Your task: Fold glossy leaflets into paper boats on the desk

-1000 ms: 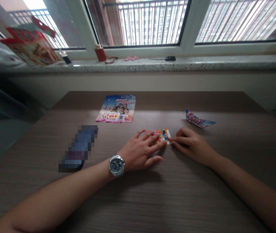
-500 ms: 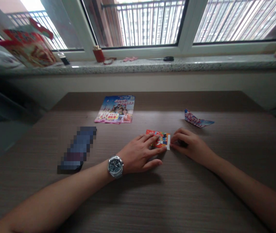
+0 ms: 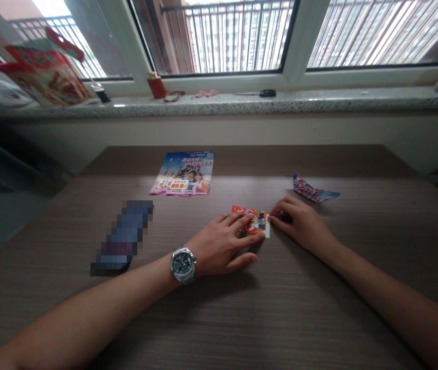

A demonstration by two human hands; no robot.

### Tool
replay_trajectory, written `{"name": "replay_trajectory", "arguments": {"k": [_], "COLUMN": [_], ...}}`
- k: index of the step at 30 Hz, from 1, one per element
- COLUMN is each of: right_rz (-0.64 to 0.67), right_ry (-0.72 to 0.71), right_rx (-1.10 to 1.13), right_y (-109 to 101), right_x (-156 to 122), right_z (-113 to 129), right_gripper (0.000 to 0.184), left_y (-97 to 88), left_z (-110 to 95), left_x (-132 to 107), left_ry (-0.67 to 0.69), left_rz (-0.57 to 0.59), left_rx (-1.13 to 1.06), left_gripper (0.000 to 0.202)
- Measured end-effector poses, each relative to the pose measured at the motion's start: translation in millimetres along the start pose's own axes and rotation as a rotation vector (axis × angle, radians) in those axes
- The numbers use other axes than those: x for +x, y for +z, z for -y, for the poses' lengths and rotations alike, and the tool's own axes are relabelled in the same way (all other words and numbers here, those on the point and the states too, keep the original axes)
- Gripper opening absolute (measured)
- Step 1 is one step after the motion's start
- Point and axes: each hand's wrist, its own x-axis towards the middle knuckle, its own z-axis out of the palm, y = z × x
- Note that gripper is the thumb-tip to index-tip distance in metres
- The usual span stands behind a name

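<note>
A small folded paper (image 3: 259,221), orange and red with printed figures and a white strip along its right edge, lies flat on the table. My left hand (image 3: 226,241), with a metal watch on its wrist, rests over the paper's left part, fingers spread and pressing it down. At the paper's right edge, my right hand (image 3: 296,221) has thumb and forefinger pinched together on the white strip, near its upper end. Part of the paper is hidden under the left fingers. Beyond the right hand stands a folded blue and pink paper piece (image 3: 313,191).
A stack of printed flyers (image 3: 184,172) lies toward the back left of the wooden table (image 3: 219,318). A blurred-out dark phone-like object (image 3: 124,239) is left of my hands. The windowsill (image 3: 304,103) holds scissors (image 3: 267,93), a red container (image 3: 156,87) and a food bag (image 3: 49,77).
My right hand has moved slightly up along the paper's right edge, its fingertips now nearer the upper corner. The left hand and the paper have stayed in place.
</note>
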Motion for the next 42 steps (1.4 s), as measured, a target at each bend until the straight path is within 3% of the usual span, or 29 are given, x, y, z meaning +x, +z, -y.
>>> {"name": "replay_trajectory", "arguments": {"k": [15,31,36,42], "right_rz": [-0.074,-0.117,-0.126,-0.023], "right_ry": [0.031,0.005,-0.081,-0.248], "right_rx": [-0.030,0.011,0.015,0.048], "right_y": [5,0,0,5], "right_x": [7,1,-1,-2], "right_z": [-8,0,-2,-4], "right_gripper": [0.008,0.008,0.017,0.031], "left_y": [0.6,7.1,7.2,7.0], "left_z": [0,5,6,6], "left_x": [-1,-2,-1,-2], "left_ry": [-0.007,0.028,0.050,0.052], "left_rz": [0.007,-0.021,-0.030,-0.033], "left_rx": [0.011,-0.048,-0.065,-0.048], "left_gripper": [0.052,0.053,0.052,0.052]}}
